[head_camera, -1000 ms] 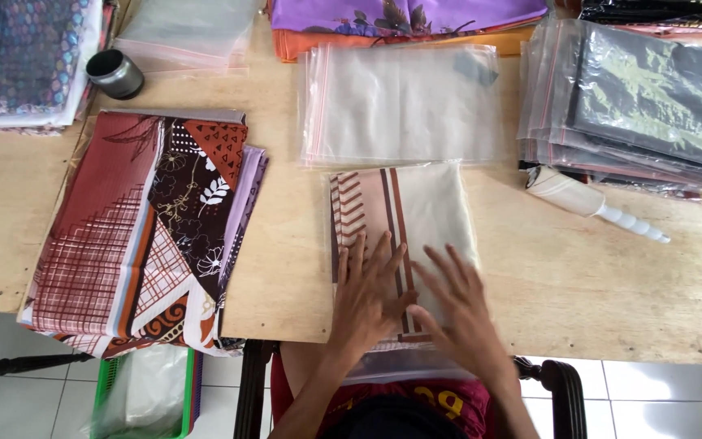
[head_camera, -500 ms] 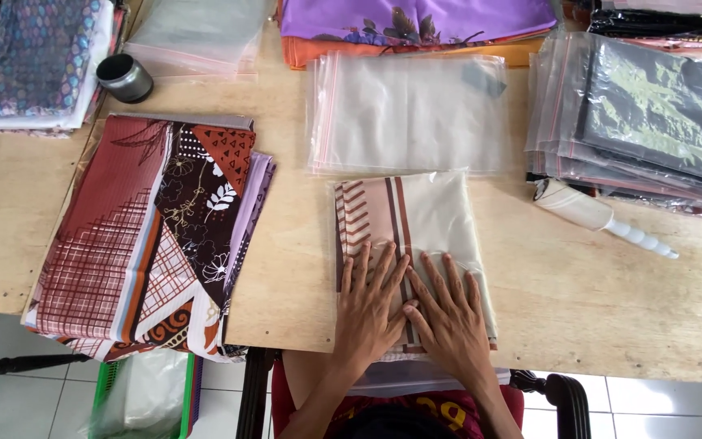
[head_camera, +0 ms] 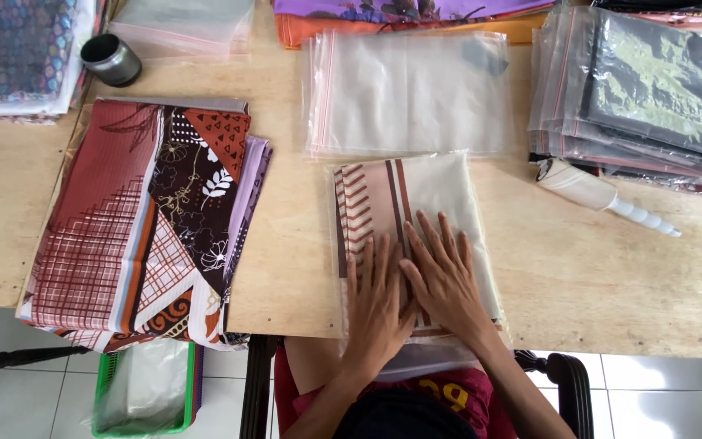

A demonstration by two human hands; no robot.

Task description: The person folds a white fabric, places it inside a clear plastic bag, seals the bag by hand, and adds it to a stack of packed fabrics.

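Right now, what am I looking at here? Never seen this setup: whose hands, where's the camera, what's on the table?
One view only, from a camera worn on a person's head, looking down at their own two bare hands. No machine is involved. The left hand and right hand lie flat, side by side, on a folded beige cloth with brown stripes inside a clear plastic bag; they press it, not grip it. Around it on the wooden table: empty clear bags, bagged dark cloths, patterned red-brown fabric, a small dark tin.
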